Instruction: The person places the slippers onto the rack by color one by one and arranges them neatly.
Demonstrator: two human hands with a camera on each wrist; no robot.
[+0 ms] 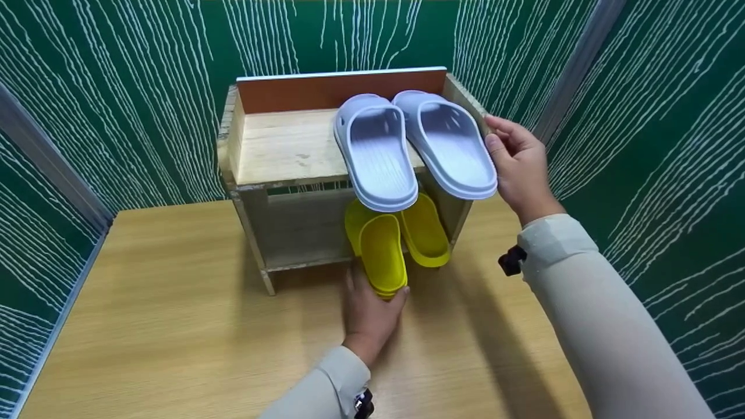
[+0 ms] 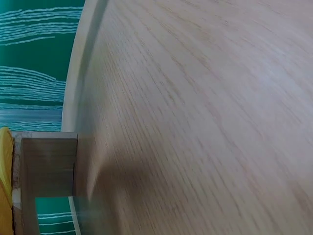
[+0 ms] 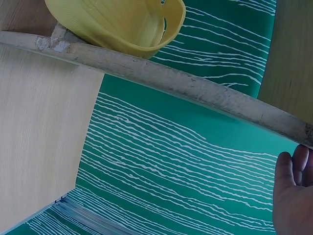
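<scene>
My left hand (image 1: pixel 372 308) grips the heel end of a yellow clog (image 1: pixel 382 256), its toe pointing into the lower shelf of a small wooden shoe rack (image 1: pixel 291 157). Just right of it, the other yellow clog (image 1: pixel 426 230) rests in the same shelf. My right hand (image 1: pixel 521 166) holds the rack's right side panel near its top; in the right wrist view, the fingertips (image 3: pixel 299 154) meet the panel's edge (image 3: pixel 215 93). Two pale lilac clogs, a left one (image 1: pixel 381 157) and a right one (image 1: pixel 457 148), lie on the upper shelf, heels overhanging its front edge.
The rack stands on a light wood tabletop (image 1: pixel 174 326), near the back. Green walls (image 1: pixel 163 70) with white wavy lines enclose it behind and on both sides. A brown board (image 1: pixel 291 93) backs the upper shelf.
</scene>
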